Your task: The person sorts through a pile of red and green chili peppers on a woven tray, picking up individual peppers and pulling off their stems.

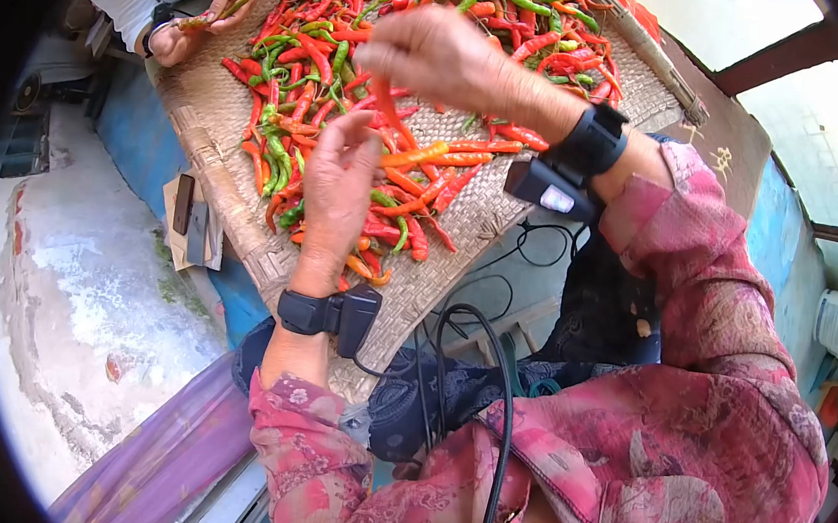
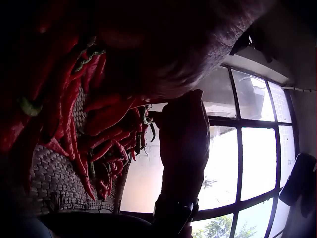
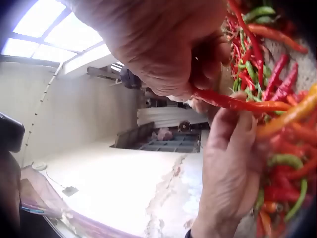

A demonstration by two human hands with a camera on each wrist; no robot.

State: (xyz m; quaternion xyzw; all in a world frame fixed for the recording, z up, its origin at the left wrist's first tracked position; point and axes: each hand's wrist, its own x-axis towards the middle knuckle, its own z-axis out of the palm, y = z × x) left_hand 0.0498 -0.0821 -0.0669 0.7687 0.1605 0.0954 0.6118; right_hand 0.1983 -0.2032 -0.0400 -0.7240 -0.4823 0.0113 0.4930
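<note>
My right hand [image 1: 442, 52] pinches a long red chili pepper [image 3: 225, 100] by one end, above the pile. The pepper slants down past the fingertips of my left hand [image 1: 338, 190], which is raised with fingers bent. In the right wrist view, the left hand [image 3: 229, 171] has its thumb and fingertips right at the pepper; I cannot tell whether they grip it. An orange chili pepper [image 1: 415, 154] meets the left thumb side in the head view. Red, green and orange chili peppers [image 1: 322, 59] lie beneath and beyond both hands. The left wrist view is dark, with red peppers [image 2: 106, 119] beside the hand.
A woven mat [image 1: 206, 133] carries the peppers. Across it, another person's hands [image 1: 194, 38] hold something greenish. Black cables [image 1: 454, 314] hang near my lap. A dark phone-like object [image 1: 183, 203] lies left of the mat. Windows [image 2: 255, 158] stand beyond.
</note>
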